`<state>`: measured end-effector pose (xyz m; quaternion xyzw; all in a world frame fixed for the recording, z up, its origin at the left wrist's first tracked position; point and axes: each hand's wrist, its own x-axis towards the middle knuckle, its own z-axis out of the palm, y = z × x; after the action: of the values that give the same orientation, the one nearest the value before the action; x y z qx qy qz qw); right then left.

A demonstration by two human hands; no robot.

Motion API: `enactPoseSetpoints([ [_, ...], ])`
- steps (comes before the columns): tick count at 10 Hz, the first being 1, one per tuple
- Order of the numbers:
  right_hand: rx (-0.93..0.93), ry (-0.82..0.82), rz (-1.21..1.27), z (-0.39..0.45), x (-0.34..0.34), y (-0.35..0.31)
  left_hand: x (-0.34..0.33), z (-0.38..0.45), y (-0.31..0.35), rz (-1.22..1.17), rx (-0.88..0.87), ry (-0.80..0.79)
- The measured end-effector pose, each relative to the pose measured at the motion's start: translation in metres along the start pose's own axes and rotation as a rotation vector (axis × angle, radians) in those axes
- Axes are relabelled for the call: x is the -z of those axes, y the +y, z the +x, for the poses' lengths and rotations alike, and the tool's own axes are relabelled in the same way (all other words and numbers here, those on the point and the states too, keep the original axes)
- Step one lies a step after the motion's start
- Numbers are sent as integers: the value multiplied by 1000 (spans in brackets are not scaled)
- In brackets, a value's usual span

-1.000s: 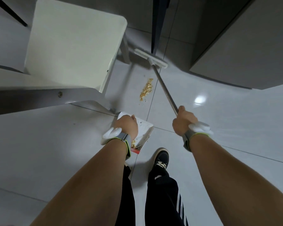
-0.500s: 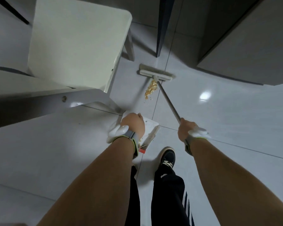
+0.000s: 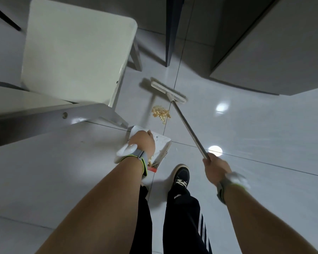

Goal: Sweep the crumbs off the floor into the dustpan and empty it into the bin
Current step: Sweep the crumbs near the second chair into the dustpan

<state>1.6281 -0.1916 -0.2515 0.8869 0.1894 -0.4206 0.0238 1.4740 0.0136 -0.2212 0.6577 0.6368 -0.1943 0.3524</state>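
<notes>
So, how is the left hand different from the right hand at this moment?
The left hand grips the white dustpan, while the right hand grips the metal handle of the broom. The left hand is nearer to the crumbs; the right hand is further back and to the side. The left hand looks sharp, the right hand blurred. Both wear a grey wrist strap with a white device.

view: head, single wide-angle | position: worn on the person's head, above both forearms | facing: steeply forward and down onto the glossy pale grey tiled floor (image 3: 264, 134) | range: arms near, floor farther | overlap: no second view
</notes>
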Motion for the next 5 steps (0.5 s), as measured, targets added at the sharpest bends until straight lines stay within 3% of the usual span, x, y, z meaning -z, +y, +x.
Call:
enactPoseSetpoints([
  [1,-9,-101,48,40,17,-34,0,3,1,38,-16,11],
  [2,-43,-193,-88,56,21,-60,-2,6,-1,72,-39,31],
  [3,-42,-214,-213,43,11,-57,-3,6,2,70,-35,23],
  [5,-45,-140,-187,-40,-6,-1,-3,4,2,41,5,13],
])
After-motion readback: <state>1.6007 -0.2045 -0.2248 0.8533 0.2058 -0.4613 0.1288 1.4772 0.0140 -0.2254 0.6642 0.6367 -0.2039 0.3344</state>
